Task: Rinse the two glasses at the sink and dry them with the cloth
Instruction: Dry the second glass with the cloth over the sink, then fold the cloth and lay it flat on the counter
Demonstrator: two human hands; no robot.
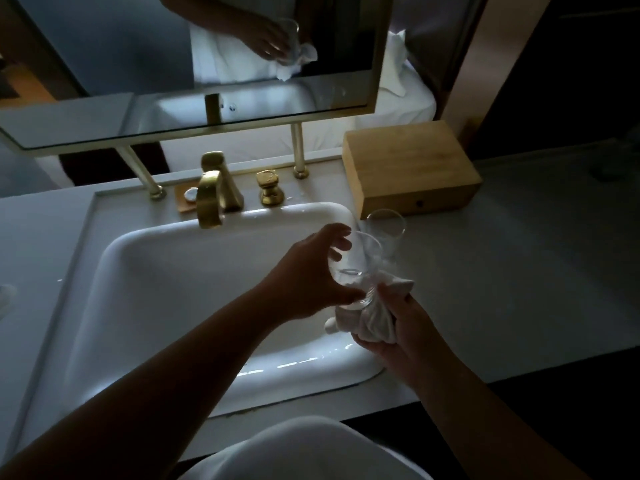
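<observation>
My left hand grips a clear glass over the right side of the white sink, the glass tilted with its base toward my right hand. My right hand clutches a bunched white cloth pressed against the base of that glass. A second clear glass stands upright on the countertop just behind, near the sink's right rim.
A brass faucet and brass handle stand behind the basin. A wooden box sits on the counter at the back right. A brass-framed mirror hangs above. The grey countertop stretches right.
</observation>
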